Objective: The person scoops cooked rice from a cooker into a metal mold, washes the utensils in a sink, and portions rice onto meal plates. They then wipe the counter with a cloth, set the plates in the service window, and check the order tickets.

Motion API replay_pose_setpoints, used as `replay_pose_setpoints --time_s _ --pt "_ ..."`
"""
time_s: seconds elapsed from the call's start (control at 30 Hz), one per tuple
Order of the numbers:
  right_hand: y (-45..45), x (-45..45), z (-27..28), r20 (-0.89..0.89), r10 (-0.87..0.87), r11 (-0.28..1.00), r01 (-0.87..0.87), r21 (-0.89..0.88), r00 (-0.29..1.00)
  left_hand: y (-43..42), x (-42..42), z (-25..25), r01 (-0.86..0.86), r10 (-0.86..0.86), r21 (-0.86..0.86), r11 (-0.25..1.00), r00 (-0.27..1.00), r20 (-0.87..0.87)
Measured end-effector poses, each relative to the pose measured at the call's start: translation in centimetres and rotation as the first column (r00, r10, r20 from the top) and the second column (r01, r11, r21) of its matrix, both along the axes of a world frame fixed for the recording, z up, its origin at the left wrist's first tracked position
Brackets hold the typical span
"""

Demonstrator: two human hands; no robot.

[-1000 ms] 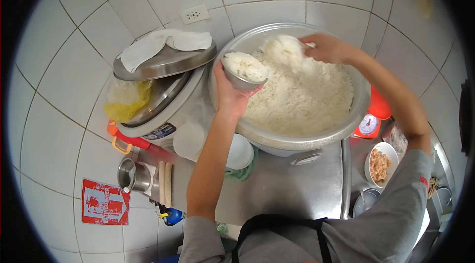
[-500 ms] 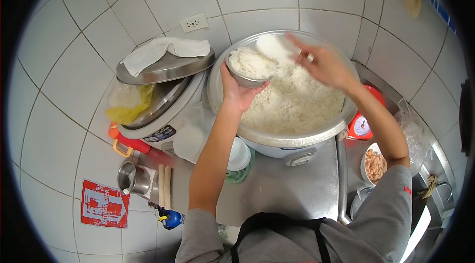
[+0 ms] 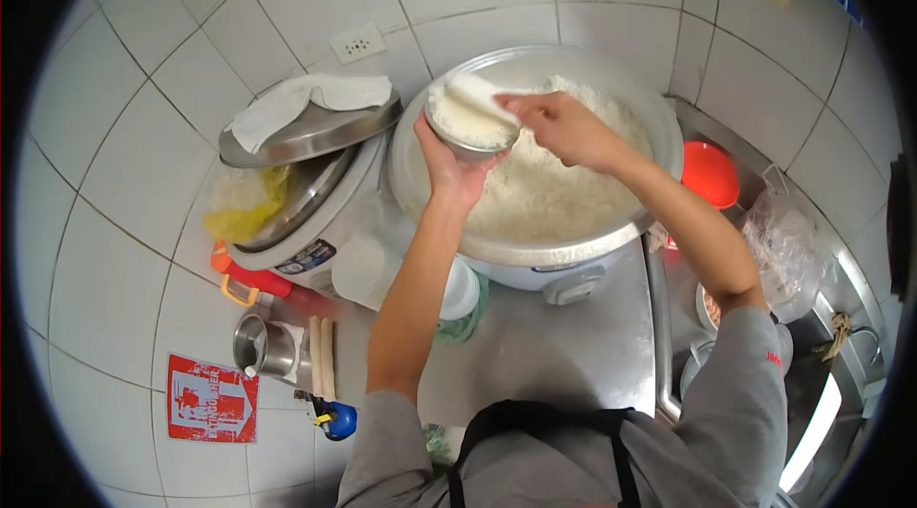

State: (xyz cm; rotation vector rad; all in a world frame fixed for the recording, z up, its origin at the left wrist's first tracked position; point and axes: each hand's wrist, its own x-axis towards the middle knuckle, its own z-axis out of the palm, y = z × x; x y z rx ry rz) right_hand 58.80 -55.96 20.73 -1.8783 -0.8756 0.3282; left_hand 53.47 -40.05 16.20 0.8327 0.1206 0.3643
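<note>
My left hand (image 3: 453,167) is wrapped around the underside of a small metal bowl (image 3: 475,150), holding it over the left part of a large rice cooker (image 3: 535,251). White rice (image 3: 457,118) fills the bowl to about its rim. In my right hand (image 3: 564,129) is a white rice paddle (image 3: 476,94), its blade lying across the top of the rice in the bowl. Below both hands, loose cooked rice (image 3: 554,201) fills the open cooker, heaped higher at the back right.
Left stands a second cooker (image 3: 355,191) with a tilted lid (image 3: 306,133) and white cloth (image 3: 320,99) on top. Stacked white containers (image 3: 460,295) sit in front. A metal pitcher (image 3: 266,348) is lower left. A red scale (image 3: 711,175) and plastic bag (image 3: 783,245) are right.
My right hand has brought the paddle left and down, from above the cooker onto the rice in the bowl. The rice in the bowl looks flatter. The view has shifted slightly.
</note>
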Motion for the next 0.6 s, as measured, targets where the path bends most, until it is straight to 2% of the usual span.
replay_pose_setpoints --time_s 0.03,0.07,0.17,0.27,0.37,0.47,0.57,0.6 --pt "0.0 0.5 0.4 -0.118 -0.029 0.994 0.041 0.105 0.993 0.0 -0.2 0.3 -0.007 0.007 -0.03 1.0 1.0 -0.005" --pt "0.1 1.1 0.5 -0.131 -0.011 0.997 0.021 0.077 0.991 -0.2 -0.5 0.2 -0.013 0.012 -0.067 0.998 1.0 -0.021" --pt "1.2 4.3 -0.3 -0.182 0.042 0.998 -0.048 -0.027 0.982 -0.8 -0.5 0.6 0.058 -0.058 -0.008 0.998 0.998 -0.014" --pt "1.7 5.4 -1.7 0.103 0.074 0.993 -0.083 0.085 0.992 -0.5 -0.3 1.0 0.11 -0.109 0.01 0.994 0.994 -0.017" --pt "2.2 4.3 -3.8 0.344 0.069 0.99 -0.108 0.095 0.937 -0.4 0.1 0.5 0.089 -0.09 -0.012 0.996 0.995 -0.049" --pt "2.0 4.4 -4.2 0.524 0.029 0.998 0.005 -0.064 0.851 -0.4 0.4 -0.1 0.098 -0.111 -0.132 0.986 0.989 -0.093" --pt "1.5 3.8 0.7 0.251 0.052 0.992 -0.079 0.096 0.966 -1.1 0.1 1.4 -0.057 0.063 0.095 0.994 0.996 -0.063" --pt "2.1 3.0 0.1 0.283 0.018 0.997 -0.039 0.07 0.959 -0.9 0.5 1.2 -0.087 0.09 0.087 0.992 0.995 -0.033"
